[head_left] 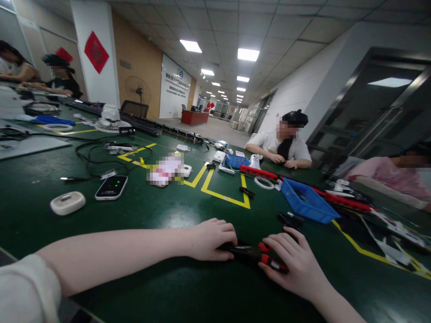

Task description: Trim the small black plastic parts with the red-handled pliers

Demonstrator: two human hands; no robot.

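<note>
Green table (134,220), yellow tape (224,198) stuck on, 12 o'clock. From wearer's side: white rounded case (67,203) at 10, dark-screened device (112,186) 10–11, pixelated phone (164,169) 11, white ring (266,187) 1, blue tray (311,214) 1–2.

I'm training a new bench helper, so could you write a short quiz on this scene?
1. True or false: the right hand is at the red handles of the pliers.

2. Multiple choice: what lies beside the dark-screened white device, on its left in the picture?
A) the larger blue tray
B) the rounded white case
C) the white ring beside the blue trays

3. Fill in the blank: the small lights on that device's screen are ____.

Key:
1. True.
2. B.
3. Green.
</note>
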